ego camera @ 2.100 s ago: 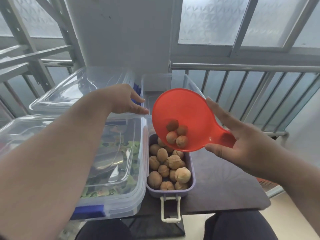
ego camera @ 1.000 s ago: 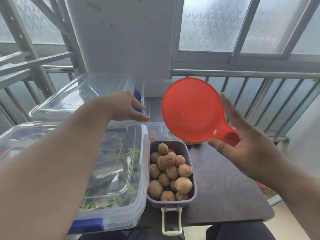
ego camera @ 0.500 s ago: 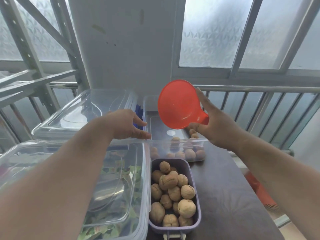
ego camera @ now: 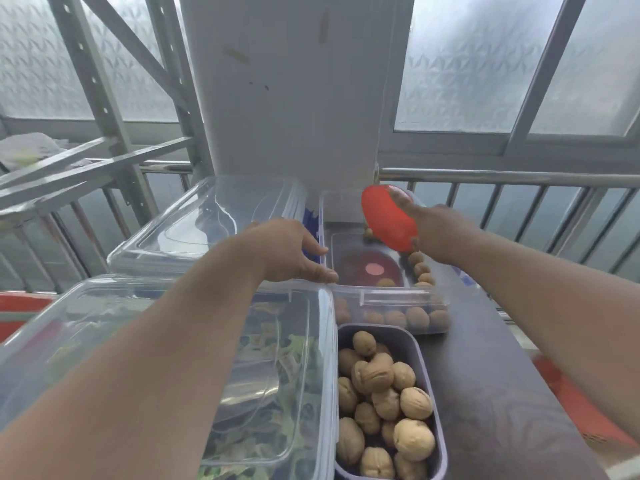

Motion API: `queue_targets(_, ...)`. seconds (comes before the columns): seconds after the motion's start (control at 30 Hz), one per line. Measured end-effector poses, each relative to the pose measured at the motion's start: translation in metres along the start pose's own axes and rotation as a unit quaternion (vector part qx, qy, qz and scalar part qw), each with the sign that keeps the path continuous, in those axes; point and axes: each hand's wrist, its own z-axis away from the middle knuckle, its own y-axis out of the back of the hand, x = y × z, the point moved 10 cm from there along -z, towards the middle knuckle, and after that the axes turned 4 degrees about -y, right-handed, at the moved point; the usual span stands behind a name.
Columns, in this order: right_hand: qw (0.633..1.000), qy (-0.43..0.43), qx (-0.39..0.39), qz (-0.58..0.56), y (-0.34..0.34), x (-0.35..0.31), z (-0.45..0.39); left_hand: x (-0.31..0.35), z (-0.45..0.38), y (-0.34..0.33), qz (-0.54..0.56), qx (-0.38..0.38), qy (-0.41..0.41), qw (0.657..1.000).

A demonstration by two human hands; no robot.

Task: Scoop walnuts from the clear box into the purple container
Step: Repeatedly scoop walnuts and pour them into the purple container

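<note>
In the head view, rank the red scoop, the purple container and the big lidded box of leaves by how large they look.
1. Lidded box of leaves, nearest the camera.
2. Purple container.
3. Red scoop, held farther away by the right hand, so its true size is unsure.

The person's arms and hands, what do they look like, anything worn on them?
Both forearms are bare up to the frame edge, with no sleeves showing. The left hand and right hand carry no gloves, and no watch, ring or bracelet shows.
</note>
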Motion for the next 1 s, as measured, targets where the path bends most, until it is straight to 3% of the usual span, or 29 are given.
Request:
queue_targets(0.13, 0.999, 0.012, -0.021, 0.041, -0.01, -0.006, -0.003, -0.002, -0.002, 0.0, 0.01, 0.0, 0.001, 1.0)
queue_targets(0.37, 0.993, 0.05, -0.099, -0.03, 0.001, -0.004, 0.008, -0.006, -0.004, -0.003, 0.029, 0.003, 0.001, 1.0)
queue_targets(0.73, 0.954, 0.104, -0.255, -0.12, 0.003, -0.037, 0.064, -0.006, -0.009, -0.007, 0.029, -0.005, 0.005, 1.0)
queue_targets(0.83, 0.928, 0.074, -0.316, -0.182, -0.005, -0.037, 0.063, -0.007, -0.009, -0.007, 0.028, 0.001, 0.005, 1.0)
queue_targets(1.0, 0.846, -0.006, -0.42, -0.329, -0.027, -0.023, 0.062, -0.006, -0.009, -0.008, 0.031, -0.002, 0.003, 1.0)
